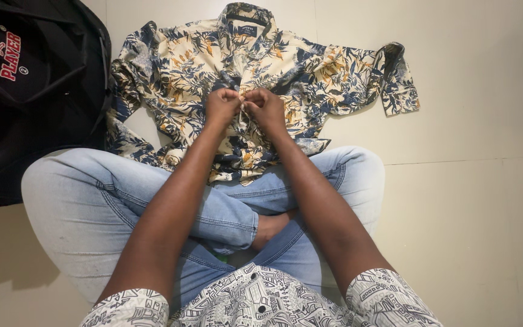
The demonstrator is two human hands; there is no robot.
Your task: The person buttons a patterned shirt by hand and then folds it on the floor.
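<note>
The shirt [261, 79] lies flat on the floor [473, 212] with its collar at twelve o'clock and its hem draped toward the sitter's crossed legs [152, 206]. Both hands meet at the middle of its front: the left hand [221, 104] and the right hand [266, 106] are each pinched shut on the cloth of the placket, thumbs almost touching, as for fastening a button.

To my eye the work goes best if the two front edges are kept level and the cloth pulled taut between the pinches, so the button meets its hole squarely; the busy leaf print hides the holes, so feeling for them will serve better than looking. The button itself I cannot make out.

Counting: one shirt, with two short sleeves spread to nine and three o'clock; two hands; one black bag [31, 91] at ten o'clock, touching the shirt's sleeve on that side.
</note>
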